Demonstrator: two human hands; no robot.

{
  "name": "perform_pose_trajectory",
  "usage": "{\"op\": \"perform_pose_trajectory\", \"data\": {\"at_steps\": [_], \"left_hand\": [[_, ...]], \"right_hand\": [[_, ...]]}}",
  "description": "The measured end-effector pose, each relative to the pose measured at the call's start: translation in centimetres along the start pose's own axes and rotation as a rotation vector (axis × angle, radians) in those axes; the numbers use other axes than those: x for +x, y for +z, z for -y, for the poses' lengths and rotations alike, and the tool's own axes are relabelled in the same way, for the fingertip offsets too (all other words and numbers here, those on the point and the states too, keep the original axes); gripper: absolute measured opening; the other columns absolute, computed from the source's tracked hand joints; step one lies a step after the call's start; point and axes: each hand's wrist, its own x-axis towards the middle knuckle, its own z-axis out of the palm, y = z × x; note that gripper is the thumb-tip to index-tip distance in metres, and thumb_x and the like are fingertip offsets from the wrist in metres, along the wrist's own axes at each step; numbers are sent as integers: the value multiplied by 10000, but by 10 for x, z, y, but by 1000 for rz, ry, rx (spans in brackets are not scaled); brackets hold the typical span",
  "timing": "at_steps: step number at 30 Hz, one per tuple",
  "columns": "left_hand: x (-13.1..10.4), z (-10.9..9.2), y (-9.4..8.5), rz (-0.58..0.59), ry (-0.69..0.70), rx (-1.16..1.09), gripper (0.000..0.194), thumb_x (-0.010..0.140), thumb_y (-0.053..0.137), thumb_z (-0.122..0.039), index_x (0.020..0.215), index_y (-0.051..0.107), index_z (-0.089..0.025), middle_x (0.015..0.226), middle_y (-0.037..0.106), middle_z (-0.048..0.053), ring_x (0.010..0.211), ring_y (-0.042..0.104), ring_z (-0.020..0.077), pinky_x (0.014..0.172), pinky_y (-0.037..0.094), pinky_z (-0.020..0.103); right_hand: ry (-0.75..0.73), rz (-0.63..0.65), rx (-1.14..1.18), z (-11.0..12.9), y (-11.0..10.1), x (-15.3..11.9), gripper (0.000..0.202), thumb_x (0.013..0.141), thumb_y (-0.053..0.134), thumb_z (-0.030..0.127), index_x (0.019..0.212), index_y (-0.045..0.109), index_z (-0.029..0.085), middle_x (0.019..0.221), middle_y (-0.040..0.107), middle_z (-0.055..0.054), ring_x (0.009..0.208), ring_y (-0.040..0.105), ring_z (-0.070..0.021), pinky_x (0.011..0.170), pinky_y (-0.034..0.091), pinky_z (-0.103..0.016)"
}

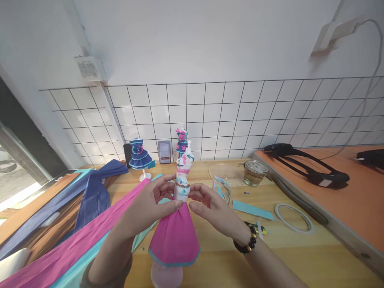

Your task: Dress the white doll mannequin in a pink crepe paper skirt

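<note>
A small white dress-form mannequin [183,182], streaked with pink, blue and brown, stands upright before me on a round pale base [167,274]. A magenta skirt [175,240] with a teal hem hangs from its lower part. My left hand [160,200] is at the skirt's gathered top, thumb pressed on the front and fingers curled round toward the mannequin's side. On the other side my right hand [211,206] has its fingers bent and apart, fingertips close against the mannequin and thumb beside the waist. Whether the right fingertips touch cannot be made out.
Behind stand a mannequin in a blue ruffled dress [139,154], another in a flowered outfit [181,140], and a phone [164,152]. Fabric strips [87,236] cover the left. Rightward lie a glass jar [255,173], a tape roll [294,218] and a light-blue strip [253,209].
</note>
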Motion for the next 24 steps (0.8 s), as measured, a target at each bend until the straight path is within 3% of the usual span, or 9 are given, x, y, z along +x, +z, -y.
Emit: {"op": "perform_pose_trajectory", "data": {"at_steps": [9,15,17,24], "left_hand": [[-5,-3,-1,69,-20,-11,605,740,664,-268,1298,437,-210,1165,603,95,1091,536,257,941,413,397],[-5,-6,-1,100,-45,-30,600,751,650,-249,1310,435,-205,1166,614,92,1099,539,252,940,418,381],[-4,-7,-2,116,-36,-34,578,758,639,-243,1303,448,-210,1160,619,85,1087,546,247,937,419,379],[0,-1,-1,100,-2,-10,546,741,652,-245,1265,503,-217,1168,610,76,1062,544,246,953,409,390]], "right_hand": [[51,86,-10,-9,-3,0,281,778,618,434,844,577,164,770,564,-1,724,516,-109,697,431,-258],[-11,108,-80,-1,-4,-2,268,764,647,366,634,540,157,719,551,5,719,509,-111,721,406,-262],[-7,116,-42,1,-3,-3,269,758,656,348,623,523,157,730,555,-1,736,517,-114,727,408,-264],[122,41,-34,8,2,-6,262,736,666,393,729,582,145,609,493,34,543,414,-67,513,354,-203]]}}
